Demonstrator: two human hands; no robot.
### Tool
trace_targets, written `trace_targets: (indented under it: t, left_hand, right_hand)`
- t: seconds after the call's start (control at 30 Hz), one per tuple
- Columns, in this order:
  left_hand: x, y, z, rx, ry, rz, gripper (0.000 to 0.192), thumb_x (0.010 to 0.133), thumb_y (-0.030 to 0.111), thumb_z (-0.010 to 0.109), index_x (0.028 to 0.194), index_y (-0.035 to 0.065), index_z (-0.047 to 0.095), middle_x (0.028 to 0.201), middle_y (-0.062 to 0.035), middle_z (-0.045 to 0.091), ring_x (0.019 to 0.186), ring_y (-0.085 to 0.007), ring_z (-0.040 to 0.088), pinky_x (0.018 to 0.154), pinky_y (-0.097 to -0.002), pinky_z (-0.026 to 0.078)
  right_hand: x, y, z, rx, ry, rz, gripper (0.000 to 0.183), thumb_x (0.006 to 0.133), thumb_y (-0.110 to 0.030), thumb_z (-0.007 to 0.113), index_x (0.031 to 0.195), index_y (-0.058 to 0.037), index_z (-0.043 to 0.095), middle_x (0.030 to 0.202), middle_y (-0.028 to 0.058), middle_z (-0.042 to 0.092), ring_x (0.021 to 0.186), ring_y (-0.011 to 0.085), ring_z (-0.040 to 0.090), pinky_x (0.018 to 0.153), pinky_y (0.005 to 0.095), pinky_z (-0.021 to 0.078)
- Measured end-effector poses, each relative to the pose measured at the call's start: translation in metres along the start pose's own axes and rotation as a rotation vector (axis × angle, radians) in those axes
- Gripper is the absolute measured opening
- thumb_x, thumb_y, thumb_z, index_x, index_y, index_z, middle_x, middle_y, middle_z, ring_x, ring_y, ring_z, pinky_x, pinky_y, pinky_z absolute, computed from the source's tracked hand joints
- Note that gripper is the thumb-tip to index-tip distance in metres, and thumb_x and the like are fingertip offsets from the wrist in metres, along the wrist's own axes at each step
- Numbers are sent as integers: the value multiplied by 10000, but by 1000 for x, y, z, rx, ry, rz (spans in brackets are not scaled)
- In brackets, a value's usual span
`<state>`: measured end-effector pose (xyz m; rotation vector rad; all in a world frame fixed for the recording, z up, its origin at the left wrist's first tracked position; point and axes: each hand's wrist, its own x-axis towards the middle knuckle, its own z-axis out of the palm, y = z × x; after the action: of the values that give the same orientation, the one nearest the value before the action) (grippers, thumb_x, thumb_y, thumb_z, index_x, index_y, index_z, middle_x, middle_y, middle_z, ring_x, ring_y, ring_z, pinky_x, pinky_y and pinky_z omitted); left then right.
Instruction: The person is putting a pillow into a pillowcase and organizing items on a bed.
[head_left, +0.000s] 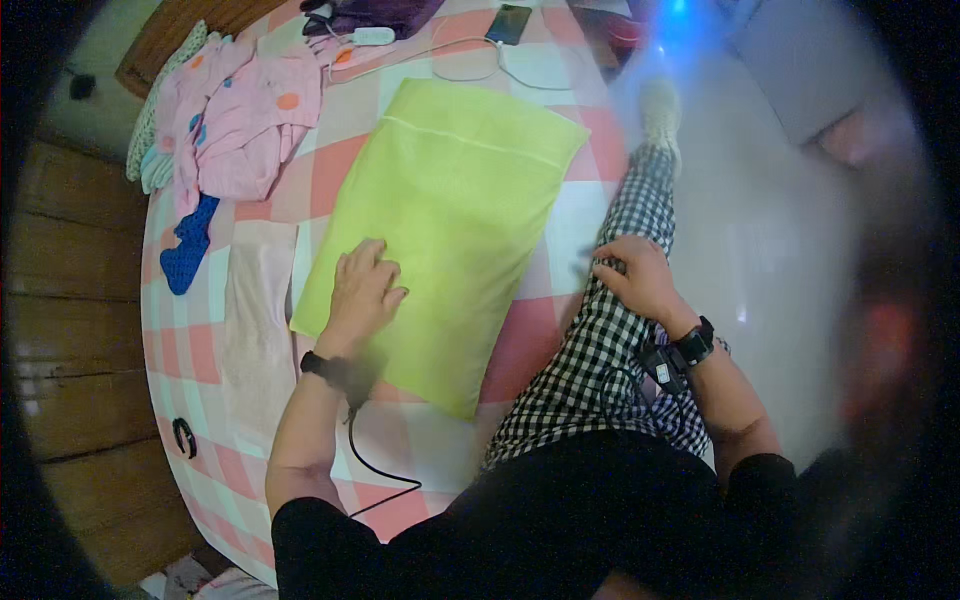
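Observation:
A lime-green pillowcase or flat cloth cover (442, 217) lies spread on the checked bedsheet (172, 345), its far end crossed by a pale seam. On its left side rests my left hand (365, 285), palm down with the fingers slightly curled and apart, gripping nothing that shows. My right hand (636, 276) is over the checked trouser leg (585, 352), to the right of the green cloth, fingers loosely bent and nothing visible in them. Both wrists wear dark straps, and a black cable hangs by the left one.
Left of the green cloth lie a folded beige cloth (259, 315), a blue knitted piece (187, 251) and a pink garment (247, 120). A phone (509, 24) with a white cable lies at the far edge, near a dark purple cloth (405, 16). A black hair clip (184, 438) sits at lower left.

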<state>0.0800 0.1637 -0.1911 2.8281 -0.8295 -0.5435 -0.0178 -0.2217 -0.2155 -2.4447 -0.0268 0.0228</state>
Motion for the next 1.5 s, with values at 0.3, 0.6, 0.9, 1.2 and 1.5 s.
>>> trace_targets:
  t: [0.3, 0.6, 0.9, 1.2, 1.5]
  left_hand:
    - [69, 29, 15, 130, 221, -10, 741, 786, 409, 574, 1373, 63, 283, 1450, -224, 135, 1357, -336, 118, 1029, -594, 117]
    - [204, 47, 0, 288, 238, -31, 710, 822, 526, 467, 1403, 177, 256, 1470, -157, 145, 1363, -286, 127, 1040, -590, 115]
    - [197, 3, -62, 19, 221, -331, 730, 757, 422, 619, 1308, 27, 348, 1272, -233, 448, 1200, -325, 417, 961, -398, 356]
    - [118, -40, -37, -616, 379, -547, 687, 720, 406, 697, 1131, -110, 506, 1056, -193, 593, 961, -215, 571, 816, -335, 443]
    - [13, 49, -151, -561, 772, -171, 306, 681, 81, 708, 948, -29, 608, 779, -76, 644, 662, -134, 582, 601, -269, 468]
  right_hand:
    - [0, -1, -3, -19, -17, 76, 263, 780, -315, 597, 920, -100, 651, 891, 81, 628, 944, 254, 554, 889, 411, 346]
    - [-1, 2, -1, -2, 25, 52, 267, 777, -324, 605, 920, -103, 649, 875, 89, 625, 937, 254, 553, 899, 423, 335]
    - [-2, 9, -6, -21, 58, 72, 239, 764, -318, 625, 861, -100, 647, 838, 73, 623, 889, 246, 555, 854, 398, 343]
    - [-3, 7, -4, -3, 117, 71, 211, 769, -298, 607, 808, -93, 636, 787, 59, 626, 819, 243, 564, 811, 394, 352]
    - [-5, 3, 2, 52, 153, 29, 209, 761, -276, 590, 730, -76, 646, 698, 58, 626, 732, 236, 580, 784, 374, 361]
